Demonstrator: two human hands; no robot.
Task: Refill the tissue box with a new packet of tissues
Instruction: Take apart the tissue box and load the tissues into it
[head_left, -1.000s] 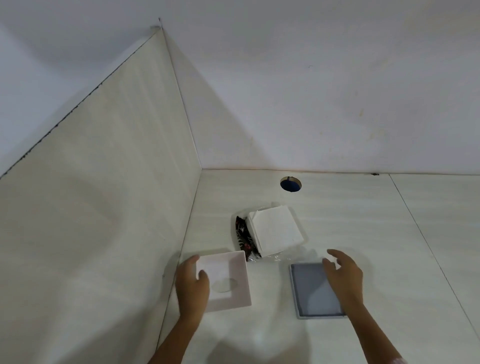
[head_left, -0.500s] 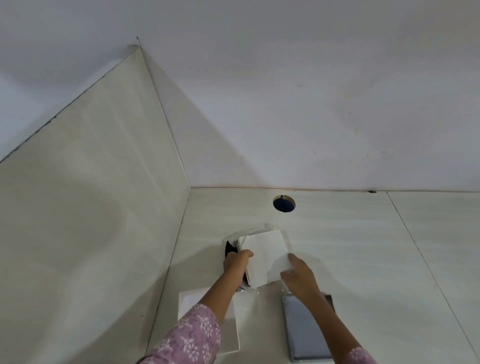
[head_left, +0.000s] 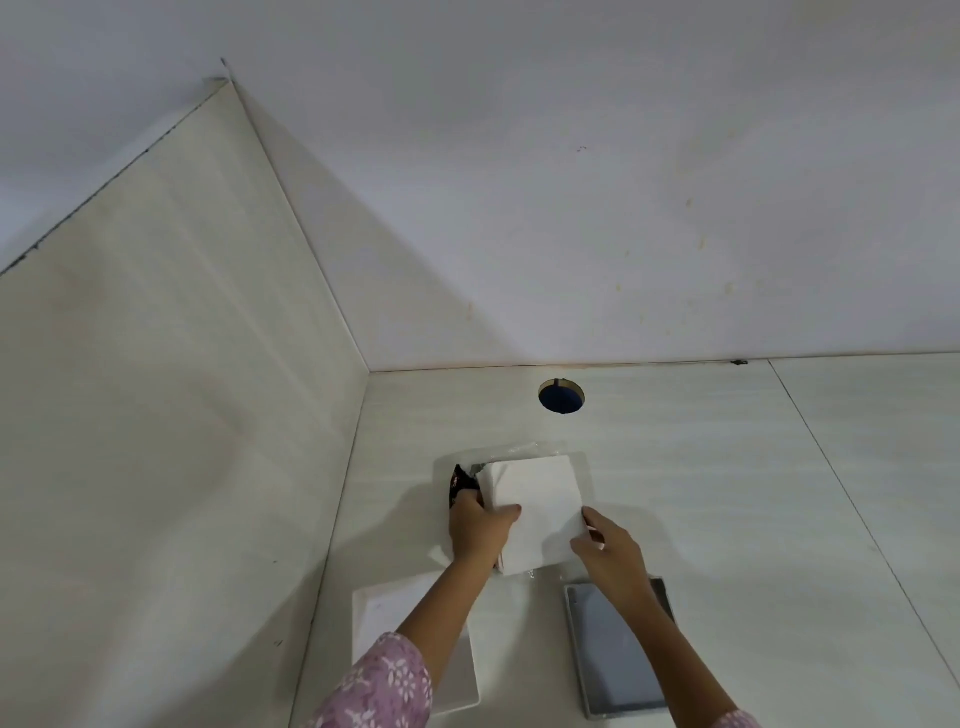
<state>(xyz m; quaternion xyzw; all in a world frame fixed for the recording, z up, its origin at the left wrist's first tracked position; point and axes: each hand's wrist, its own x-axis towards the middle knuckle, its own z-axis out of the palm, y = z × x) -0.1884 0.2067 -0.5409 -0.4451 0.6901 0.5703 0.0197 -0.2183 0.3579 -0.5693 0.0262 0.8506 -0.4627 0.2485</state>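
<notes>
White tissue packet (head_left: 535, 506) gripped by both hands (head_left: 480, 530); lid (head_left: 415, 649), grey tray (head_left: 618, 670) nearer.

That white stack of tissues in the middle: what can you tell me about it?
The stack of tissues is a thick, square white block of soft folded paper. It sits in a torn clear plastic wrapper with a dark printed end at its left, on the pale table. The left hand grips its left edge and the right hand its right edge, just beyond both tissue box halves.

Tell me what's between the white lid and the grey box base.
In the head view, bare tabletop separates the white lid and grey base.
</notes>
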